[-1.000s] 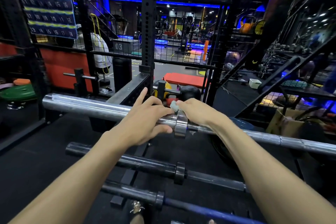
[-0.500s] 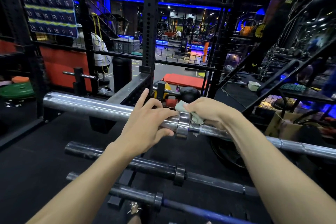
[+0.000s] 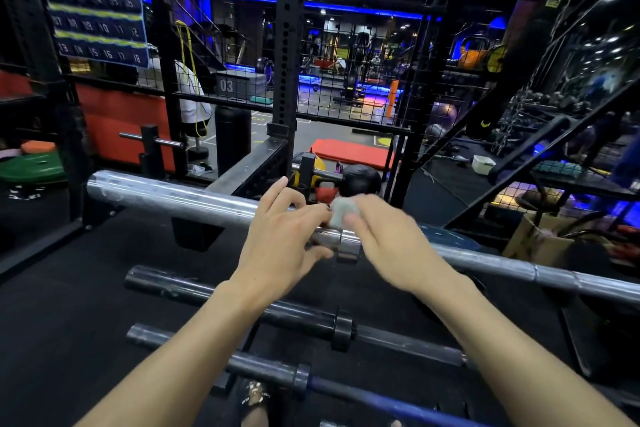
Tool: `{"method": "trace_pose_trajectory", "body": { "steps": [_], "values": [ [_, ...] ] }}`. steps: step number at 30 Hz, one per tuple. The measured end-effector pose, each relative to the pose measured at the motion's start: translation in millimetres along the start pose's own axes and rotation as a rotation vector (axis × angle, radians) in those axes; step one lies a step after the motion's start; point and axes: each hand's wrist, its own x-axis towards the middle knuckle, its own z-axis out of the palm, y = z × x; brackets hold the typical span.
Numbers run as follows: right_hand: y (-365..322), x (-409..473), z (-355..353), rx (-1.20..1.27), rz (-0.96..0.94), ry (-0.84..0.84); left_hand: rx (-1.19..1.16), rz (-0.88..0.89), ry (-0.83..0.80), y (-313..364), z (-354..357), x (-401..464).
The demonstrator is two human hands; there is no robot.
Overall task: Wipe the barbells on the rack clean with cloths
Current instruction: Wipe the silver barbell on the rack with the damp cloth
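A chrome barbell lies across the rack at the top, its collar between my hands. My left hand grips the thick sleeve just left of the collar, index finger raised. My right hand holds a small pale cloth bunched against the top of the collar; the hand is motion-blurred. Two darker barbells sit lower on the rack: a black one and another with a blue shaft.
A black perforated rack upright rises right behind the bar. Wire mesh fencing, a kettlebell and a red mat lie beyond. A cardboard box stands at right. Black rubber flooring lies below.
My right hand has slid left and up with the cloth, from the shaft right of the collar onto the collar's top. My left hand keeps its hold on the sleeve.
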Motion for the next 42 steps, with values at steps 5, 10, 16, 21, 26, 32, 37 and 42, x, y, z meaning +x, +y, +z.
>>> {"method": "trace_pose_trajectory", "body": {
  "steps": [5, 10, 16, 21, 26, 32, 37, 42],
  "values": [
    [-2, 27, -4, 0.195, 0.233, -0.043, -0.014, -0.038, -0.018, -2, -2, 1],
    [-14, -35, 14, 0.047, -0.076, 0.038, 0.017, -0.040, -0.038, -3, 0, 0],
    [-17, 13, -9, 0.072, 0.284, -0.114, 0.009, -0.058, 0.020, 3, 0, -1],
    [-13, 42, -32, 0.214, 0.450, -0.309, -0.023, -0.072, 0.016, 1, -4, -5],
    [-18, -3, -2, 0.140, 0.086, -0.064, -0.038, -0.030, 0.021, -1, -3, -4],
    [-3, -4, -23, 0.338, 0.265, 0.100, -0.026, -0.021, -0.145, -17, -11, -4],
    [-40, -44, -29, 0.460, 0.119, 0.319, -0.615, -0.408, -0.040, 20, -58, -14],
    [-73, -78, -8, 0.510, 0.012, 0.124, -1.094, -0.609, -0.171, 61, -77, -26]
  ]
}}
